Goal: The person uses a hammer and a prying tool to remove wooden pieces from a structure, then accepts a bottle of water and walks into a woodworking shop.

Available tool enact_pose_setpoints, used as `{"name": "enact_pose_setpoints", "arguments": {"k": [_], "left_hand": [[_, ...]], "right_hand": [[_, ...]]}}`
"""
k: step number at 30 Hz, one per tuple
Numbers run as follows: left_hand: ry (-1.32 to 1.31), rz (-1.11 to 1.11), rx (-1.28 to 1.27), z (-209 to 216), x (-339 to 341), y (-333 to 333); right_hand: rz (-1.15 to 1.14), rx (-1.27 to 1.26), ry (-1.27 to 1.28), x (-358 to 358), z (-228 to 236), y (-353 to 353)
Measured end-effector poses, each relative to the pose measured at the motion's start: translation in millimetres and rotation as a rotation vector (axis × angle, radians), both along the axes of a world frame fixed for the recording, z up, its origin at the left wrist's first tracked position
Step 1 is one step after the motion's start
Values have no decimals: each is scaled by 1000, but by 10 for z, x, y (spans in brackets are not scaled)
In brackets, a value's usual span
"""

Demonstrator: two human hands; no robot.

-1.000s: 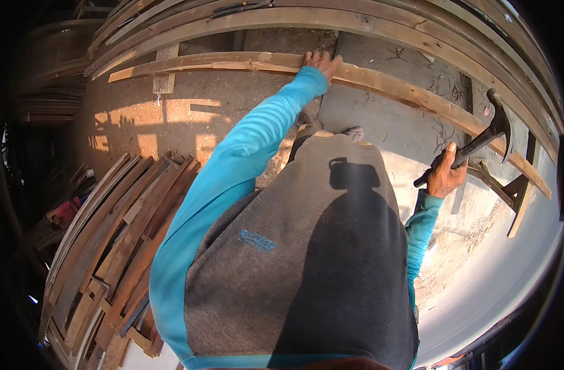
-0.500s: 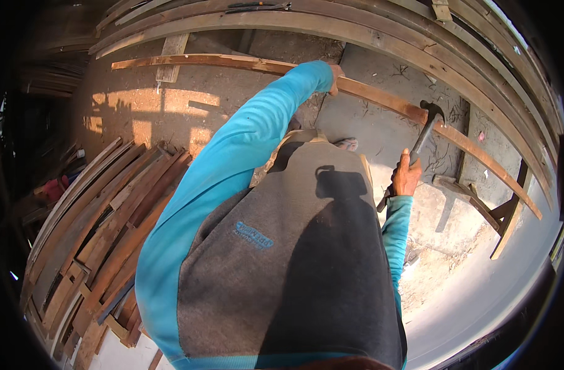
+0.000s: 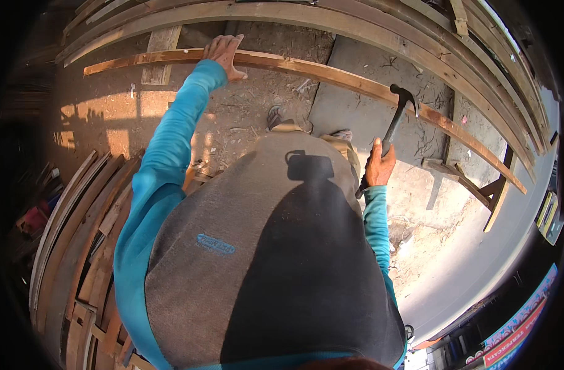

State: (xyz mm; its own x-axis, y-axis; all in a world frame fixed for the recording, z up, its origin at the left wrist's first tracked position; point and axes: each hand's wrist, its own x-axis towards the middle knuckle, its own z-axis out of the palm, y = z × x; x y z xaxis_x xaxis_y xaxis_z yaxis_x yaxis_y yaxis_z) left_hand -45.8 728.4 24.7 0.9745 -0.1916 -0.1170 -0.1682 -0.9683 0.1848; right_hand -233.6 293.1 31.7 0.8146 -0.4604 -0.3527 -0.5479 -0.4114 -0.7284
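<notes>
My right hand [image 3: 380,165] is closed round the handle of a claw hammer [image 3: 393,126], with its thumb along the handle. The dark head of the hammer is over the right part of a long, narrow wooden board [image 3: 331,75]; I cannot tell whether they touch. My left hand [image 3: 223,57] grips the same board toward its left end, fingers across it and thumb apart on the near side. The board runs crosswise in front of me, its left part near a short upright-looking plank [image 3: 160,55] and its right end by a wooden support [image 3: 499,194].
Several long beams [image 3: 282,12] lie beyond the board. At my left is a stack of used planks [image 3: 87,228]. Dirt floor [image 3: 245,114] and a grey concrete slab [image 3: 356,111] with scattered twigs are below. A pale curved surface [image 3: 473,271] is at the right.
My left hand has slid leftward along the board, toward its left end. My right hand still holds the hammer near the board. The whole view has shifted slightly.
</notes>
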Motion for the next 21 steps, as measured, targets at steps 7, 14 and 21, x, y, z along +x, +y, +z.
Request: {"name": "enact_pose_setpoints", "arguments": {"k": [7, 14, 21], "left_hand": [[245, -236, 243, -402, 367, 290], [474, -207, 258, -294, 344, 282], [411, -256, 208, -386, 325, 215]], "right_hand": [[213, 14, -47, 318, 437, 913], [276, 433, -866, 764, 1432, 1743], [495, -69, 84, 753, 742, 1681]]}}
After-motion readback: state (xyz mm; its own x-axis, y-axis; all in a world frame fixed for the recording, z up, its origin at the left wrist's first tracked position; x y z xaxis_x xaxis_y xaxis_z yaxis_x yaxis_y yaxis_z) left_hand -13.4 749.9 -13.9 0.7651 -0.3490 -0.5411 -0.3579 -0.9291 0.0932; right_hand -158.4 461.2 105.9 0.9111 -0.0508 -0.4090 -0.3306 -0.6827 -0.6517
